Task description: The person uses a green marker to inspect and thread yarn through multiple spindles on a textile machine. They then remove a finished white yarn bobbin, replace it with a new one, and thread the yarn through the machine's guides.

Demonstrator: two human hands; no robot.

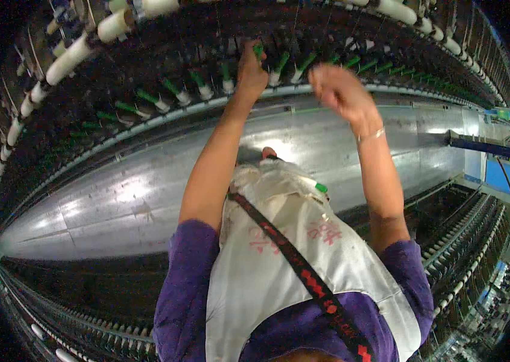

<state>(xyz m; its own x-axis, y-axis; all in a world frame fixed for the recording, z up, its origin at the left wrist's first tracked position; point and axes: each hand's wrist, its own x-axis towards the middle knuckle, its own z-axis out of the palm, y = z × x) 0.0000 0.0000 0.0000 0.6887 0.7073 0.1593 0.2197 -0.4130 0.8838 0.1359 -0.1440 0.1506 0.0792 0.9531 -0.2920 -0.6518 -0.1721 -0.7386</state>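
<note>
The person's left hand (251,75) was closed around a green tube (258,50), whose top showed above the fingers, at the row of spindles on the far machine. That tube stood among a long curved line of other green tubes (226,72), many with pale lower parts, leaning at differing angles because of the lens's bend. The right hand (344,93) was raised to the right of the left one, well apart from it, in front of the same row and near a tilted green tube (304,65); its fingers were curled and blurred, so whether it gripped anything could not be told. A thin band (371,135) circled the right wrist. Just below the row ran a pale rail (288,90), and above it hung thick white rollers (69,60). The person wore a purple shirt (191,271) under a white apron (303,217), with a black-and-red strap (303,271) crossing it diagonally; a small green piece (321,188) showed at the apron's front. Beneath stretched a shiny grey floor (128,187).
</note>
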